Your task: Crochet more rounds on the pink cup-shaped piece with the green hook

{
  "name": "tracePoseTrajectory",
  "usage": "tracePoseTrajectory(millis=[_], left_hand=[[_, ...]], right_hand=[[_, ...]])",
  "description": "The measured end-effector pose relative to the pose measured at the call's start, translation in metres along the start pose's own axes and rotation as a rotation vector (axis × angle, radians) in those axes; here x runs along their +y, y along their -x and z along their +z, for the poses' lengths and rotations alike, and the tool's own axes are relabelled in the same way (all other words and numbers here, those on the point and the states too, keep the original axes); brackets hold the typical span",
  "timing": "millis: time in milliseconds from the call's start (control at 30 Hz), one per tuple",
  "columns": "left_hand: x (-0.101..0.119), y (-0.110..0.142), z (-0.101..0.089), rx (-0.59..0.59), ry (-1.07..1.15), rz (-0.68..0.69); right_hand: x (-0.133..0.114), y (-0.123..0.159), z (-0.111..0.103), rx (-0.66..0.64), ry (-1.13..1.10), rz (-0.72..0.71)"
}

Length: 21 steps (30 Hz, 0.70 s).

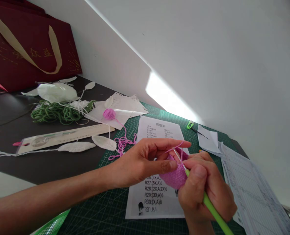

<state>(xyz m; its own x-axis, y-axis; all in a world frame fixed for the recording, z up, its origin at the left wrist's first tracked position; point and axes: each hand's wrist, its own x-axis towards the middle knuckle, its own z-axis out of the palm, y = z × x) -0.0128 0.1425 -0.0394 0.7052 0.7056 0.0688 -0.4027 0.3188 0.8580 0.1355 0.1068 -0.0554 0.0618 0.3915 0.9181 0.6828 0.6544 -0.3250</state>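
My left hand (145,161) pinches a small pink crocheted piece (174,176), with the pink yarn strand looped over its outstretched forefinger. My right hand (206,191) grips a crochet hook with a green handle (214,212); its metal tip is stuck into the top edge of the pink piece. Both hands hover over a printed pattern sheet (157,195) lying on a green cutting mat (105,209). The pink yarn runs back to a little pink ball (109,114) on the papers behind.
White crocheted leaf shapes (104,142), a ruler (61,137), a tangle of green yarn (54,112) and white stuffing (56,92) lie at the left. A dark red bag (24,45) stands behind. More papers (250,189) and a small green clip (190,124) lie at the right by the wall.
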Motion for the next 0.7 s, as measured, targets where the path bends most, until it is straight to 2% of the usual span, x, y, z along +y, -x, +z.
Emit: tracePoseTrajectory(millis=[233,433,700], left_hand=[[0.0010,0.0018,0.0018,0.001,-0.072,0.026],[0.0015,0.0031,0.0035,0.045,-0.008,0.017],[0.0004,0.0028,0.0064,0.037,0.099,0.064]], right_hand=[[-0.0010,-0.0005,-0.0024,0.023,0.027,-0.021],[-0.0053,-0.0035,-0.0067,-0.150,0.002,0.151],[-0.0049,-0.0029,-0.0037,-0.142,-0.102,0.176]])
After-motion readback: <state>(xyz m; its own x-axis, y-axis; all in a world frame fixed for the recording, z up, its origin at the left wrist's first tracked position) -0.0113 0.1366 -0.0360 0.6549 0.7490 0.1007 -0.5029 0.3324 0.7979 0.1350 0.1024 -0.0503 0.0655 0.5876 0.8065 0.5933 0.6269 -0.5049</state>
